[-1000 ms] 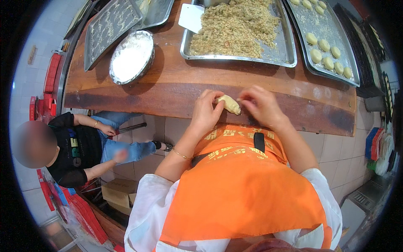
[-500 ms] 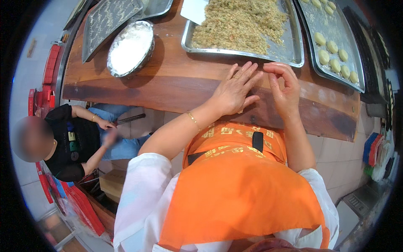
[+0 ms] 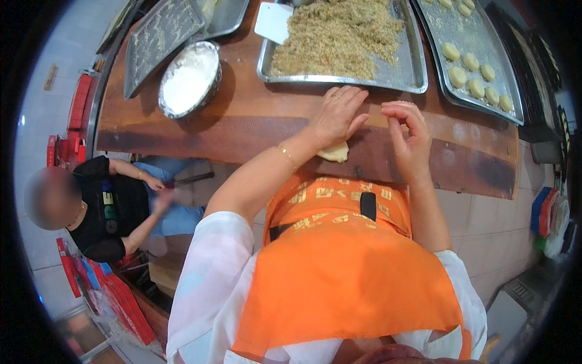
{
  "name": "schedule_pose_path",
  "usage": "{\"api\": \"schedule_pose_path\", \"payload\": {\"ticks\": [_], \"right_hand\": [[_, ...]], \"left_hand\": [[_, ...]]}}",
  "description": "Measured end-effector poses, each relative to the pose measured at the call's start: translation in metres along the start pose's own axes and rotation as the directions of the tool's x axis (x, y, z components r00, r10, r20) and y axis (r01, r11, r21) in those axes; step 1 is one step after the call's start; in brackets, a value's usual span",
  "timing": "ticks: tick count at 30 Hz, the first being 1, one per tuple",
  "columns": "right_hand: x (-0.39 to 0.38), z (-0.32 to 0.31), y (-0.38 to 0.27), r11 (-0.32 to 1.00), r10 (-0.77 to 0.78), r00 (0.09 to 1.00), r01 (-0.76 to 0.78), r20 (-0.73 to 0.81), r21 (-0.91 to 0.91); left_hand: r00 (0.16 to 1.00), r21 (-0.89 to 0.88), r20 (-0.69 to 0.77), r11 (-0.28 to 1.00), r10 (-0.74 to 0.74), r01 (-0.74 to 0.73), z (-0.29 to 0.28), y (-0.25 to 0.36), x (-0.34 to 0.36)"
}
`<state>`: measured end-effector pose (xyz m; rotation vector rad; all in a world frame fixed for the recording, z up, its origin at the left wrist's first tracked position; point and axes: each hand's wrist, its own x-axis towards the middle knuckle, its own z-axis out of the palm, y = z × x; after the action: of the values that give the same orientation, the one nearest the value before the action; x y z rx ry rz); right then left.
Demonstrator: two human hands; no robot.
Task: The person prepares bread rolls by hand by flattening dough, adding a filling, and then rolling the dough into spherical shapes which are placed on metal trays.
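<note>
My left hand [image 3: 336, 116] lies palm down on the wooden worktop, its fingers extended just below the front edge of a metal tray of crumbly, grain-like mixture [image 3: 333, 42]. Under the heel of that hand, a pale piece of dough [image 3: 332, 155] sticks out toward the table's front edge, partly hidden. A short distance to its right, my right hand [image 3: 407, 138] hovers with curved fingers, a gap between thumb and forefinger, nothing visible in them.
Bowl of white powder [image 3: 185, 85] at left, beside metal trays [image 3: 154, 48]. A white flat scraper [image 3: 270, 23] rests on the filled tray. Dough rounds [image 3: 457, 77] sit on a tray at right. A person in black [image 3: 112, 212] sits at lower left, near red boxes [image 3: 79, 103].
A second ago my left hand gripped the oblong dough; since then it has turned palm down over it and moved up the board. My right hand has moved up and rightward, away from the dough.
</note>
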<state>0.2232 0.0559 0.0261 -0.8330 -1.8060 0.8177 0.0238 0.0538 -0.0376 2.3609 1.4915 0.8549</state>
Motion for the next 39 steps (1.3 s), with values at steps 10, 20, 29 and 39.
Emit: {"api": "schedule_pose_path", "payload": {"ticks": [10,20,29,39], "right_hand": [[0.001,-0.016,0.0,0.986,0.058,0.995,-0.044,0.081,-0.158],[0.136,-0.006,0.095,0.776,0.008,0.971,0.145,0.24,-0.614],[0.176,0.069,0.095,0.483,0.23,0.909,0.203,0.347,-0.852],[0.175,0.074,0.131,0.562,0.253,0.841,0.274,0.478,-0.781]], "left_hand": [[0.972,0.293,0.025,0.931,-0.233,0.216,-0.016,0.033,-0.064],[0.976,-0.13,0.034,0.967,-0.216,0.218,-0.053,0.036,-0.086],[0.714,-0.819,-0.102,0.466,-0.693,0.336,-0.032,0.009,-0.106],[0.822,-0.724,-0.22,0.652,-0.525,0.223,0.013,-0.014,-0.104]]}}
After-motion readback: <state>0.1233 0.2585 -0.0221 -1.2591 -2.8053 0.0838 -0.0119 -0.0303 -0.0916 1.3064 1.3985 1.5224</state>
